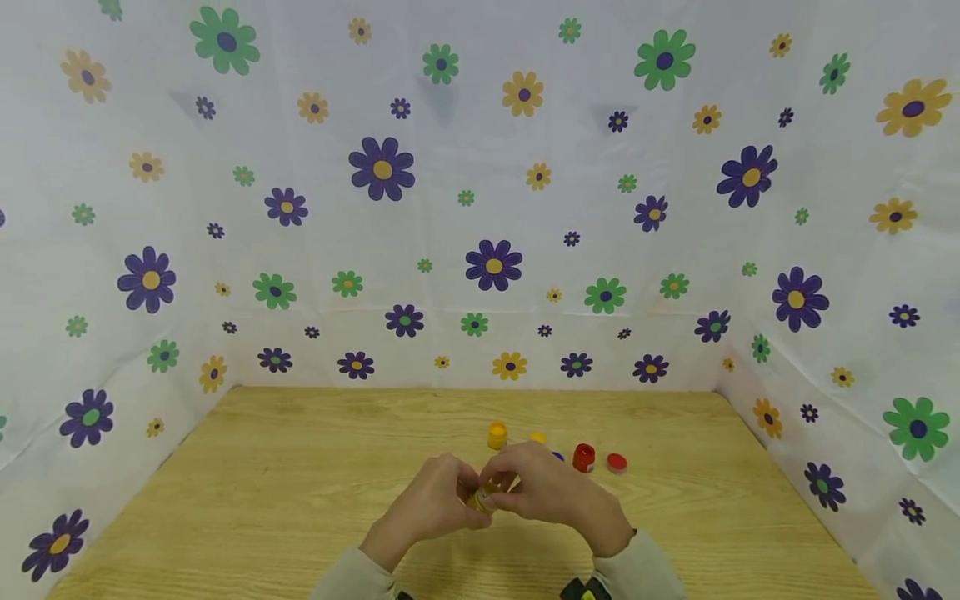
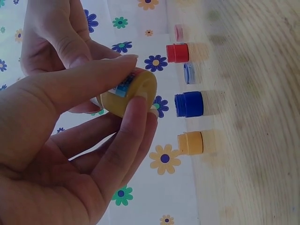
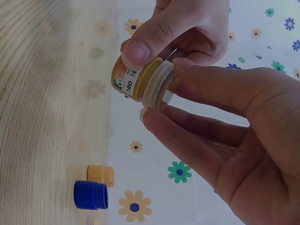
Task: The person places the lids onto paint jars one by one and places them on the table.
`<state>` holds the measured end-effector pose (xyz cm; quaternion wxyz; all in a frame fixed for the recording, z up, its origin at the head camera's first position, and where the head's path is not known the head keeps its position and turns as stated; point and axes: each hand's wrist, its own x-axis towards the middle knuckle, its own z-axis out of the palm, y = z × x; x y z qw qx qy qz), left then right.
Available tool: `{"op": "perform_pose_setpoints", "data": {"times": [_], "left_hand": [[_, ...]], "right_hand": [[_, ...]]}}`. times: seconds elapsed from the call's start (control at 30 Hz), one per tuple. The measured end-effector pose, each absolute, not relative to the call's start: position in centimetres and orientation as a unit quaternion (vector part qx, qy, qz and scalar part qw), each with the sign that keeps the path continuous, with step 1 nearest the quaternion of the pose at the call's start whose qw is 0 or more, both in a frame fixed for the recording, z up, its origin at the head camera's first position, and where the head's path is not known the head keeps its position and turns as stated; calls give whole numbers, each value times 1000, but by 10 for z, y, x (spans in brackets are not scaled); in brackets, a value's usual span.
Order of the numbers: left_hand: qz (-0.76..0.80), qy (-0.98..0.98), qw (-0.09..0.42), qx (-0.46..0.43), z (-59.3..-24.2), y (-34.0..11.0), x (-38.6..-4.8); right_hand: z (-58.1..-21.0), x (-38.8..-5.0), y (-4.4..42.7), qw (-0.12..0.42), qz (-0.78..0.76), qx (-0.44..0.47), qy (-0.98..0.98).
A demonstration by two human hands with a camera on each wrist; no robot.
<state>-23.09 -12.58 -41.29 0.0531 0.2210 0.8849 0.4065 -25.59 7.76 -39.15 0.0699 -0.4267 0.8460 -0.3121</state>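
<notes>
Above the table, both hands meet around a small ochre paint jar (image 3: pixel 133 82) with a white label. My left hand (image 1: pixel 431 500) grips the jar's body, its thumb along the label side and its fingers at the base in the left wrist view. The right hand (image 1: pixel 551 492) pinches the ribbed, clear lid (image 3: pixel 158 83) between thumb and fingers. In the right wrist view the lid sits on the jar's mouth, and the jar is tilted. From the head view, the fingers cover most of the jar.
Beyond the hands on the wooden table (image 1: pixel 300 467) stand an open yellow jar (image 1: pixel 497 436), an open red jar (image 1: pixel 583 457) and a blue jar (image 2: pixel 190 104). A red lid (image 1: pixel 617 463), a yellow lid (image 1: pixel 537 437) and a blue lid (image 2: pixel 189 73) lie nearby. Flowered cloth (image 1: pixel 450 225) walls the table.
</notes>
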Motion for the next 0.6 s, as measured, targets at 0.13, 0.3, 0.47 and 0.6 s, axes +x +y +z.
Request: {"op": "perform_pose_setpoints", "data": {"times": [0.13,0.3,0.47,0.6], "left_hand": [[409,884,56,221,-412,-127,-231],[412,882,59,220,-412,-127,-232],[409,883,57,224,-412,-127,-232],[409,882,56,226,-413,-128,-232]], "right_hand": [[-391,-256,78,73,-311,-421,849],[-390,-256,80,56,-302,-431,849],[-389,-254,79,58,-309,-441,840],[-390,-253,78,59,-317,-449,833]]}}
